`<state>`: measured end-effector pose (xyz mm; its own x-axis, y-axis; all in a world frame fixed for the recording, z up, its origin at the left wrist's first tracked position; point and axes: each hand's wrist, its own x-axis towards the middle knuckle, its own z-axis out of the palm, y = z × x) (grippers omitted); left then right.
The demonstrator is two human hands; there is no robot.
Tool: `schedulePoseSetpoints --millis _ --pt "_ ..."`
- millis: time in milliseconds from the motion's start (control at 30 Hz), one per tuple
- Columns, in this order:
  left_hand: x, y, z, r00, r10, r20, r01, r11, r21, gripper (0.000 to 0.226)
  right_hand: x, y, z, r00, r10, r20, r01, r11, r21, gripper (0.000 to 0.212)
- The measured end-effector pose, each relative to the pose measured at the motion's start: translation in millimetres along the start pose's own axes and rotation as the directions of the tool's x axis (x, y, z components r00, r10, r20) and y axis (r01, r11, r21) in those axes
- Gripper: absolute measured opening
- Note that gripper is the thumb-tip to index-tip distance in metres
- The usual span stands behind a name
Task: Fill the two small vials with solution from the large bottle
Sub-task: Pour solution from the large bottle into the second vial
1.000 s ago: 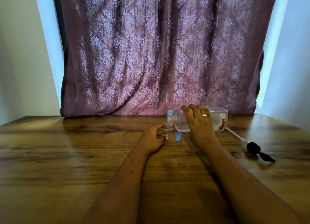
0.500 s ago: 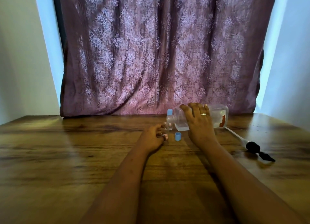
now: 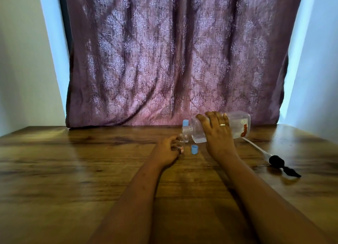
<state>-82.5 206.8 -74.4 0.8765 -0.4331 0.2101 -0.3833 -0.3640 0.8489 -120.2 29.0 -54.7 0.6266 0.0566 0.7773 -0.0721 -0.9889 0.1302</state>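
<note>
Toward the far middle of the worktop (image 3: 73, 170), the right hand (image 3: 218, 134) has its grip wrapped over the bottle (image 3: 239, 124), fingers spread across the clear body. It holds the bottle tipped almost flat, with the open mouth pointing left. That tilt lets the solution pool at the low shoulder and run toward the neck. The spread fingers probably steady a wide, slippery body.

The left hand (image 3: 167, 150) has its grip curled round a vial (image 3: 180, 144) that stands upright on the wood, just beside and below the bottle's mouth. Pinning it there keeps such a light thing from tipping while it takes the pour. Whether liquid is passing across, and how full the vial is, I cannot tell.

A second vial (image 3: 185, 124) with a blue top seems to stand just behind the first, partly hidden by the bottle's neck. It looks capped, so it will need opening, unless it is already filled.

A loose blue cap (image 3: 194, 149) sits between the hands, near enough to go back on afterwards. A dropper (image 3: 275, 159) with a black bulb lies unused, well off to the right. A patterned curtain (image 3: 164, 61) hangs behind it all.
</note>
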Motion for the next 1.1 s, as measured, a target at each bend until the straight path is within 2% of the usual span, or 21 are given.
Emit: schedulePoseSetpoints --millis 467,900,1100 --pt "2.0 -3.2 0.9 1.000 -0.011 -0.018 0.011 1.000 -0.010 0.053 0.5 0.5 3.2 1.000 0.008 -0.007 -0.008 1.000 -0.030 0.096" --pt "1.2 -2.1 0.9 1.000 -0.002 -0.010 0.002 1.000 -0.013 0.046 0.6 -0.6 2.7 1.000 0.009 -0.014 -0.010 0.999 -0.032 0.097" --pt "0.3 -0.6 0.5 1.000 -0.004 -0.001 0.004 1.000 -0.026 0.053 0.2 -1.3 1.5 0.999 0.010 -0.032 -0.011 1.000 -0.019 0.097"
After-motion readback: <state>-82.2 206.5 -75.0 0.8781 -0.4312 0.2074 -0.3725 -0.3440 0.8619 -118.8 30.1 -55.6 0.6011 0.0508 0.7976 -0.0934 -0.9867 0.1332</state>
